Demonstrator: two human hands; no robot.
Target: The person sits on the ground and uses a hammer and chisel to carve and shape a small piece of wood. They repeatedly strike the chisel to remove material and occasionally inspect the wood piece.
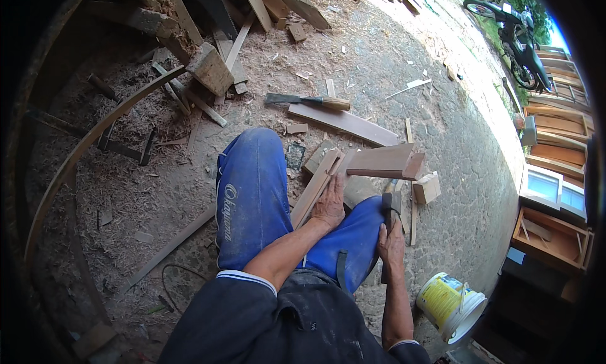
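Between my knees stands a grooved length of wood (312, 199), joined or butted at its far end to a wider reddish board (382, 161) that points right. My left hand (329, 206) grips the grooved wood near that corner, its fingers lying along the side. Beside my right knee, my right hand (392, 243) is closed on a dark tool (387, 203), perhaps a hammer; the hand and knee hide much of it. A wide chisel with a wooden handle (332, 103) lies ahead on the ground, touching a flat plank (344, 123).
A small wood block (427, 188) sits right of the board. Timber offcuts (211, 69) and a saw (215, 9) are piled at far left among shavings. A white-and-yellow bucket (451, 307) lies tipped at lower right. A motorcycle (521, 42) and wooden frames (555, 234) stand farther right.
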